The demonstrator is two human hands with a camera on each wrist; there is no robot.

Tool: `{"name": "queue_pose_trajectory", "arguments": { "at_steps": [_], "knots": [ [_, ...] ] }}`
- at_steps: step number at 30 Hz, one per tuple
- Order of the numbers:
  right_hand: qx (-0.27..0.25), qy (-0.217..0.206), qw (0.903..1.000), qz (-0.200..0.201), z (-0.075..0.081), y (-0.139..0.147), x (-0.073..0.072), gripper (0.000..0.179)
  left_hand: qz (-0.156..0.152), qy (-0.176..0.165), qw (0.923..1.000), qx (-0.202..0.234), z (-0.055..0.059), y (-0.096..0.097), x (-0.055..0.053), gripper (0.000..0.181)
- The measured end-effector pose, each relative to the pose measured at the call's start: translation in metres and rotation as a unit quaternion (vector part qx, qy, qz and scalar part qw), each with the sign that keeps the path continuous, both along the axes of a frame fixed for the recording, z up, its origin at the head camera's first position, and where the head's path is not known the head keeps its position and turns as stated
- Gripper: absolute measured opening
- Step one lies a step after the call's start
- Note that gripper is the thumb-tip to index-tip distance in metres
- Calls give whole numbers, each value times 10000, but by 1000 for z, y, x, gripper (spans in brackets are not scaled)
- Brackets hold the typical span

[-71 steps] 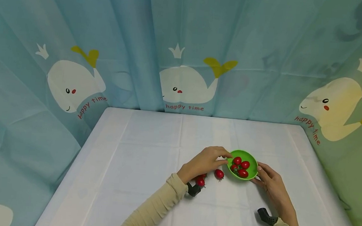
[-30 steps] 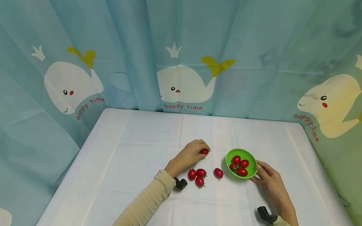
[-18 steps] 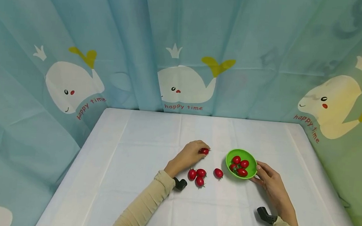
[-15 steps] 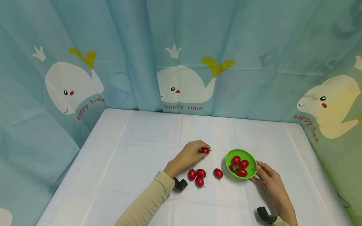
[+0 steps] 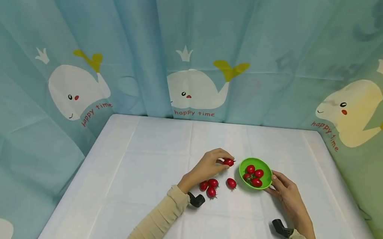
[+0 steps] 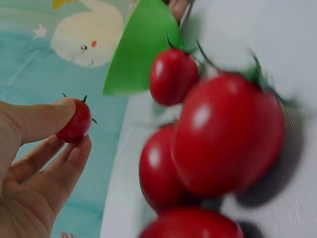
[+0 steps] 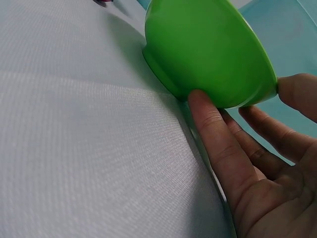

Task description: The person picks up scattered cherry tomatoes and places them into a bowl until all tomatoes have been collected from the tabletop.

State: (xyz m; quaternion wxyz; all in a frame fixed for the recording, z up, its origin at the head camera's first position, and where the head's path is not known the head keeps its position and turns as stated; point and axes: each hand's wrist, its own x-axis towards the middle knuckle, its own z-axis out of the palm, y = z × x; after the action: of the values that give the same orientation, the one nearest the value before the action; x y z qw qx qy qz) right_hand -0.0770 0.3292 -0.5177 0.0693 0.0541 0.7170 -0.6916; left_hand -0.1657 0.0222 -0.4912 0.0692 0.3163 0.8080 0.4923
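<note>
My left hand [image 5: 209, 166] pinches a red cherry tomato [image 5: 229, 162] between thumb and fingertips, just left of a green bowl [image 5: 267, 178]. In the left wrist view the held tomato [image 6: 77, 124] shows its green stem tips, off the cloth. Several cherry tomatoes [image 5: 256, 182] lie in the bowl. With the thumb at the rim and fingers under the side, my right hand [image 5: 287, 194] holds the bowl from the right; the right wrist view shows fingertips against the bowl's wall [image 7: 208, 49].
A cluster of three tomatoes [image 5: 211, 192] lies by my left wrist, and a single tomato [image 5: 231, 183] sits between it and the bowl. White cloth covers the table [image 5: 149, 142]. A blue-green whale-print curtain [image 5: 132, 55] hangs behind and at both sides.
From the bowl's left rim my left hand went left to a tomato on the table, took hold of it, and has carried it right toward the bowl. The right hand stays at the bowl.
</note>
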Motion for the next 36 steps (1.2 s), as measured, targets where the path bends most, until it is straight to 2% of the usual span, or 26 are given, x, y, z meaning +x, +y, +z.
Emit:
{"name": "queue_pose_trajectory", "arguments": {
  "at_steps": [15,19,26,36],
  "knots": [
    [-11,-40,10000,-5,0,1,0,63,-601,507,9969,22,14,27,15,28],
    [-32,-10,10000,8,-1,1,0,63,-693,610,9957,-123,15,33,18,28],
    [77,-95,9999,-33,0,1,1,67,-901,1164,9881,-453,16,48,18,28],
    [278,-78,9995,97,0,1,1,67,-1017,1460,9781,-1085,20,62,21,27]
  ]
}}
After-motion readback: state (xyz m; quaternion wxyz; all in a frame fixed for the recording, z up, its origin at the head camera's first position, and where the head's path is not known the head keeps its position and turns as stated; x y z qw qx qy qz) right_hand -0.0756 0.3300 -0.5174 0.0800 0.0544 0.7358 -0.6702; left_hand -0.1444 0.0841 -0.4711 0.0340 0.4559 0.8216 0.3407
